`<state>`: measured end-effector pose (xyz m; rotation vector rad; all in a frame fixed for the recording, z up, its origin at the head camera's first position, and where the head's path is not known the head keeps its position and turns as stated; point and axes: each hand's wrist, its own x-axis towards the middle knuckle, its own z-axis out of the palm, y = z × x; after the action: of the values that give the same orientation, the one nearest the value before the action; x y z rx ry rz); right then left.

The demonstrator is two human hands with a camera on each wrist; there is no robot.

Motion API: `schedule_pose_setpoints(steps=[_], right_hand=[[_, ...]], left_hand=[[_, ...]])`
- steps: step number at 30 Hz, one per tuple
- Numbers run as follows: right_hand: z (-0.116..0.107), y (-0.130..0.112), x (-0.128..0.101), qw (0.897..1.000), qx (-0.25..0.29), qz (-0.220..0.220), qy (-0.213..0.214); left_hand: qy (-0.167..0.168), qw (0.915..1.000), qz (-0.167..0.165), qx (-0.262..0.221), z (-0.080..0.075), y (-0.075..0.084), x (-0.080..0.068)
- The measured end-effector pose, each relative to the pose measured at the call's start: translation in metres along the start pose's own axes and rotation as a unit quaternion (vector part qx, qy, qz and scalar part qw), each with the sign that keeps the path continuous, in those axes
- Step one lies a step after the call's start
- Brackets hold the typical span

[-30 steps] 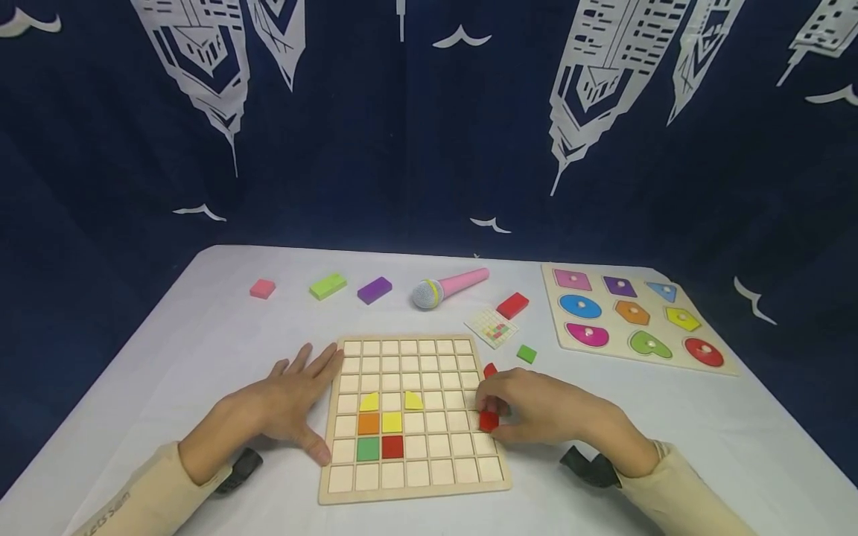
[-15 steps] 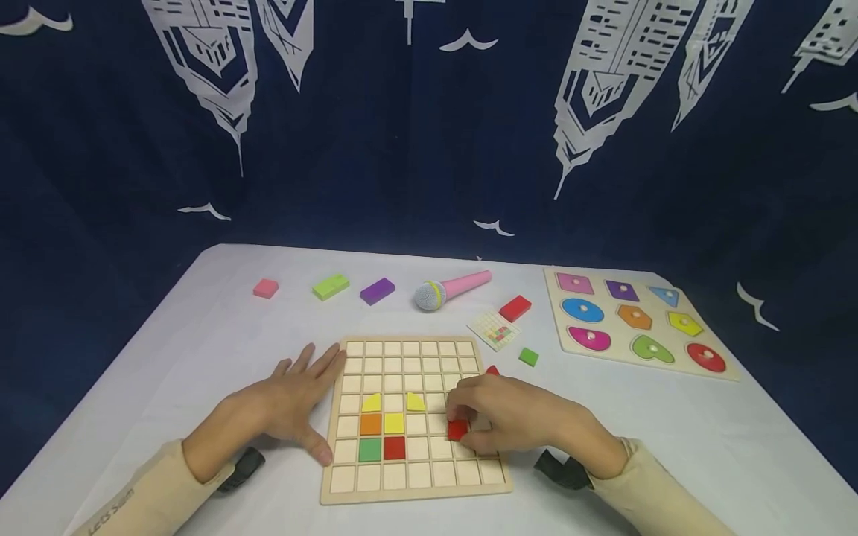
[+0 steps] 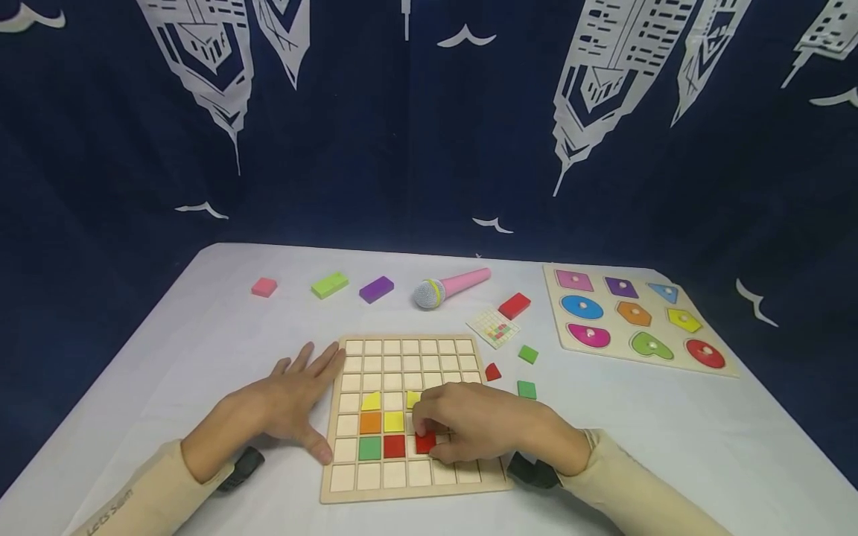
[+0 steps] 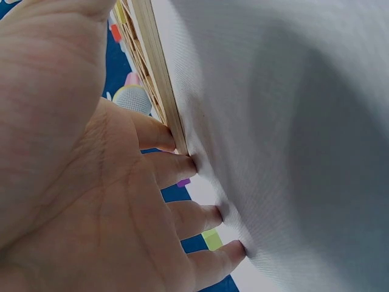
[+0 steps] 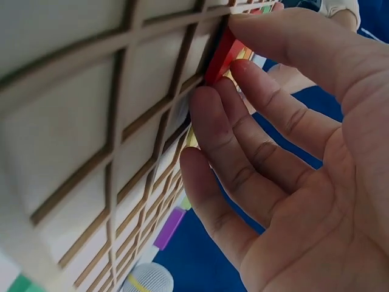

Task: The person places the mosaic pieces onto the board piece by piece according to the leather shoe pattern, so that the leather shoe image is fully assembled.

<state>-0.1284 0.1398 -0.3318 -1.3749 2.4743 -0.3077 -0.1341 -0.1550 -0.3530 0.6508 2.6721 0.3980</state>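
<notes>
Right grip (image 3: pixel 472 419) pinching a red square tile (image 3: pixel 424 444) at a pale wooden grid board (image 3: pixel 410 363); left grip (image 3: pixel 290 403) spread along its edge.
If released askew, the tile could sit crooked.

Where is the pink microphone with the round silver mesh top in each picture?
Head: the pink microphone lies near the picture's centre.
Left wrist: upper left, partly hidden, silver mesh top showing.
Right wrist: bottom edge, left of centre, cut off.
Shared landmark: the pale wooden grid board.
</notes>
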Motion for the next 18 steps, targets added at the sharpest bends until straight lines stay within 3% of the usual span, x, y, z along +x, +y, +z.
schedule_pose_setpoints(steps=[18], right_hand=[[0.0049, -0.005, -0.0004, 0.999, -0.019, -0.023, 0.011]], left_hand=[[0.003, 1.0, 0.003, 0.005, 0.0005, 0.0008, -0.0007]])
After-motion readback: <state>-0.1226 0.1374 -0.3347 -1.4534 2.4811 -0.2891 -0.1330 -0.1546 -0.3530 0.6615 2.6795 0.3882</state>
